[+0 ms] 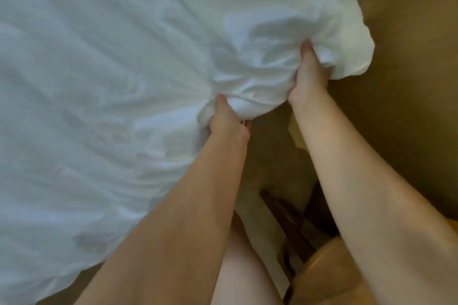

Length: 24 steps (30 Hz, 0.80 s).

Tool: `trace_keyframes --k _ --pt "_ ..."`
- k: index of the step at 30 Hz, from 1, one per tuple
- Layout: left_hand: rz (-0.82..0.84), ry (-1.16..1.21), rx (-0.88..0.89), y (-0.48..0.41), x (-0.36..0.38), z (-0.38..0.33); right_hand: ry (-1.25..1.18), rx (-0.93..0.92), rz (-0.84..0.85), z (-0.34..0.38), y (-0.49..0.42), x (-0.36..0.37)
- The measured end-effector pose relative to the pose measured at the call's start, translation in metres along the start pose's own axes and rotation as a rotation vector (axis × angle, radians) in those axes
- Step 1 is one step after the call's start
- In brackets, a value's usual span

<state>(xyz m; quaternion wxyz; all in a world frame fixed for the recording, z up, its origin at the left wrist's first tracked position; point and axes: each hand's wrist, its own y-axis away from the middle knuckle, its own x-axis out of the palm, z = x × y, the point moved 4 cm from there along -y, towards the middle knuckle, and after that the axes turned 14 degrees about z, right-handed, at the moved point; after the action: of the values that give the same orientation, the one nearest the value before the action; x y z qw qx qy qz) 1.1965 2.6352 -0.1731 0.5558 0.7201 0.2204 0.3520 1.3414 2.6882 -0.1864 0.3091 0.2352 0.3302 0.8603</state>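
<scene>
White crumpled cotton sheet [111, 82], its bunched corner hanging just above the tan wooden floor [396, 82], is clenched in both fists, left hand [228, 116] and right hand [307, 77] each curled round a fold, so I'd pull evenly and together to keep it square.

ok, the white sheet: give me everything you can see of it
The white sheet is plain, soft, woven-looking fabric with no visible print. It lies spread out and heavily creased across most of the view. Its near edge is bunched up, and creases fan out from there. The left hand and right hand each grip a fold of that edge, thumbs on top. A puffy corner sticks out past the right hand over the brown floor.
</scene>
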Motion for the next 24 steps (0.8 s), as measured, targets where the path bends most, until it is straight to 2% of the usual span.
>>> trace_keyframes --k 3,6,8,9,10,11,12,13,14,16,17,18,19,20,21,22,24 --pt "0.029 -0.195 -0.040 0.005 0.001 0.026 0.066 -0.104 -0.146 0.031 -0.017 -0.039" --pt "0.015 -0.385 -0.146 0.013 -0.002 0.042 0.172 -0.010 -0.269 0.021 -0.030 -0.059" --pt "0.061 -0.642 -0.150 0.016 0.007 0.029 0.233 0.043 -0.279 0.012 -0.043 -0.049" --pt "0.101 -0.879 -0.070 0.015 0.012 0.017 0.319 0.048 -0.326 0.011 -0.048 -0.046" --pt "0.140 -1.146 0.101 0.014 0.017 0.002 0.435 0.038 -0.401 0.012 -0.050 -0.046" --pt "0.155 -1.414 0.363 0.015 0.022 -0.016 0.555 -0.008 -0.480 0.016 -0.050 -0.048" --pt "0.158 -1.620 0.627 0.018 0.028 -0.034 0.665 -0.080 -0.537 0.021 -0.045 -0.049" --pt "0.156 -1.777 0.816 0.016 0.032 -0.048 0.770 -0.189 -0.573 0.026 -0.037 -0.046" --pt "0.152 -1.932 0.893 0.007 0.032 -0.058 0.881 -0.358 -0.576 0.031 -0.027 -0.038" --pt "0.130 -2.278 0.757 -0.021 0.025 -0.066 1.082 -0.769 -0.427 0.031 -0.009 -0.002" --pt "0.141 -2.411 0.684 -0.031 0.019 -0.066 1.213 -0.928 -0.263 0.023 -0.005 0.022" --pt "0.166 -2.500 0.659 -0.039 0.012 -0.065 1.389 -1.002 -0.049 0.011 -0.005 0.042" --pt "0.199 -2.544 0.668 -0.043 0.003 -0.065 1.596 -0.978 0.175 -0.004 -0.011 0.056" --pt "0.237 -2.570 0.701 -0.044 -0.006 -0.067 1.791 -0.874 0.343 -0.018 -0.022 0.058" --pt "0.276 -2.588 0.744 -0.043 -0.016 -0.070 1.919 -0.739 0.413 -0.026 -0.035 0.050" --pt "0.296 -2.603 0.789 -0.041 -0.027 -0.075 1.965 -0.642 0.399 -0.027 -0.048 0.039" --pt "0.283 -2.618 0.824 -0.035 -0.053 -0.089 1.931 -0.562 0.307 -0.027 -0.061 0.030"
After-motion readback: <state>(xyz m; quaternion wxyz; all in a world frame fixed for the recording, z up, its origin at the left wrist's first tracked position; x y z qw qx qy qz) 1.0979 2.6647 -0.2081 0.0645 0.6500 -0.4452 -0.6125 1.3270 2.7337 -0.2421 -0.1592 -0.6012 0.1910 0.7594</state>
